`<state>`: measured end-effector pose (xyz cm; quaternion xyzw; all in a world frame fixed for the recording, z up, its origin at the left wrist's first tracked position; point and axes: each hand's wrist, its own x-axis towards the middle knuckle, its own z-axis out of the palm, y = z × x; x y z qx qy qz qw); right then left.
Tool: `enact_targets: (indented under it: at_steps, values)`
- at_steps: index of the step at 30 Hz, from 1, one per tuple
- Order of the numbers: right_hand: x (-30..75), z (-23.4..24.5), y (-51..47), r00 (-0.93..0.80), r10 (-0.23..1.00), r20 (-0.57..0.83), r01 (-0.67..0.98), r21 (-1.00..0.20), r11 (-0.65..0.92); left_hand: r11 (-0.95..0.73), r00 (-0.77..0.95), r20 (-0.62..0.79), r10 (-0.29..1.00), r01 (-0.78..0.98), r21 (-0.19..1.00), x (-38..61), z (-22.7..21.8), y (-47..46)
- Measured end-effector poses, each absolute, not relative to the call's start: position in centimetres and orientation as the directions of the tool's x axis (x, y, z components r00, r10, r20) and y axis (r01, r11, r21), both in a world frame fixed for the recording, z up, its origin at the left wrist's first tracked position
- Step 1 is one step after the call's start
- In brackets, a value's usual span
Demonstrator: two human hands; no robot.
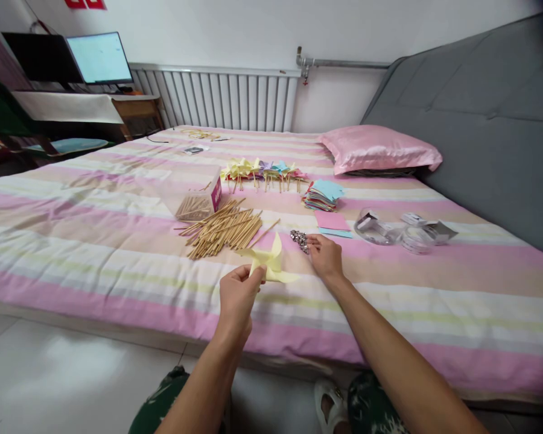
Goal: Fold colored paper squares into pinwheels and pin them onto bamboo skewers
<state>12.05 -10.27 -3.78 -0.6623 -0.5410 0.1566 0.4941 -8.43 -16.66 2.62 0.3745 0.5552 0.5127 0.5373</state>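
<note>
My left hand [238,296] pinches a pale yellow paper pinwheel [270,263] at its centre, held just above the striped bedsheet [117,265]. My right hand [324,256] rests on the bed to the right of it, fingers closed over a small heap of shiny pins [299,239]. I cannot tell whether it holds one. A pile of wooden sticks [224,229] lies just left of the pins, next to an open stick box [199,204].
Finished pinwheels [262,170] lie in a row further back, with a stack of coloured paper squares [323,194], pink and blue sheets [332,222] and tape rolls [400,230] to the right. A pink pillow [380,147] and grey headboard [479,108] are at right; monitors [99,57] at far left.
</note>
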Motion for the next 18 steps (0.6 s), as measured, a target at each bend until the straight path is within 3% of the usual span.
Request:
enact_targets:
  at_steps: [9,18]
  values:
    - [10.8,-0.9,-11.1,0.466,0.88,0.095,0.058,-0.995,0.076,0.163,-0.169,-0.187,0.968,-0.142,0.976,-8.4,2.7,-16.7]
    - [10.4,0.4,-12.6,0.408,0.897,-0.17,-0.399,-0.917,0.008,0.137,-0.165,-0.158,0.974,-0.129,0.982,-8.4,2.8,-16.9]
